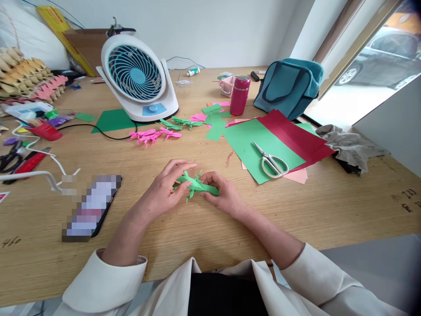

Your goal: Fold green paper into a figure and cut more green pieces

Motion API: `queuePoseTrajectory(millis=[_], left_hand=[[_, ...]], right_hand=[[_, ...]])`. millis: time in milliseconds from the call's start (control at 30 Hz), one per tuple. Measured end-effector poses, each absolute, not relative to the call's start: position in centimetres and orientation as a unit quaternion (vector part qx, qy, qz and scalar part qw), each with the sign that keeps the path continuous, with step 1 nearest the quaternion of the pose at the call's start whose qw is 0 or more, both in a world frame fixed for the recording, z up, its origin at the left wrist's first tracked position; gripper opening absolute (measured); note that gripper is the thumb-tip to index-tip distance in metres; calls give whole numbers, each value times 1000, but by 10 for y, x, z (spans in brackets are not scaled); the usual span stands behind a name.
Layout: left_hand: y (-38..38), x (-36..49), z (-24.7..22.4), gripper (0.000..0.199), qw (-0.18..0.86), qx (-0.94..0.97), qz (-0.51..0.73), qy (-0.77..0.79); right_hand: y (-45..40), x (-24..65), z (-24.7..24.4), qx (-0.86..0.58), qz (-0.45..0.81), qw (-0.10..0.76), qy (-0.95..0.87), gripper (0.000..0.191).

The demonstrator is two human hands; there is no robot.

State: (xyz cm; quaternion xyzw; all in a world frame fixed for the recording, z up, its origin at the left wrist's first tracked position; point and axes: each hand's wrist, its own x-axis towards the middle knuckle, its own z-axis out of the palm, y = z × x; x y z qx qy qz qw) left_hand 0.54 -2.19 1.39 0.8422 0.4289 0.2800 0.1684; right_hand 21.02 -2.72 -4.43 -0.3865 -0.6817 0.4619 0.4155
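Near the middle of the wooden table, a folded green paper figure (198, 184) with thin, leg-like points is held between both hands. My left hand (167, 186) grips its left end, the thumb in front and the fingers behind. The thumb and curled fingers of my right hand (222, 193) pinch its smooth right end. Behind the hands lie pink folded figures (149, 136) and green folded figures (187, 123). To the right, white-handled scissors (271, 162) rest on a green sheet (245, 147), which overlaps red sheets (291, 138).
A phone (94, 208) lies at the left, near a white cable (48, 175). A white fan (138, 79) stands at the back left. Farther right are a red flask (240, 95), a teal bag (286, 87) and a grey cloth (355, 145). Tools lie at the far left.
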Motion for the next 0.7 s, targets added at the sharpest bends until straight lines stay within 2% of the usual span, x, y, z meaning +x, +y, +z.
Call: queuePoseTrajectory(millis=[133,333,700], left_hand=[[-17,6,6,40,168,835,275,446],[-13,7,-7,44,190,809,293,474],[-9,3,-12,42,208,799,289,485]], right_hand=[[-27,208,-50,-400,448,410,-686,36],[-27,212,-55,-430,358,376,-739,39],[-22,223,-49,-451,296,390,-746,17]])
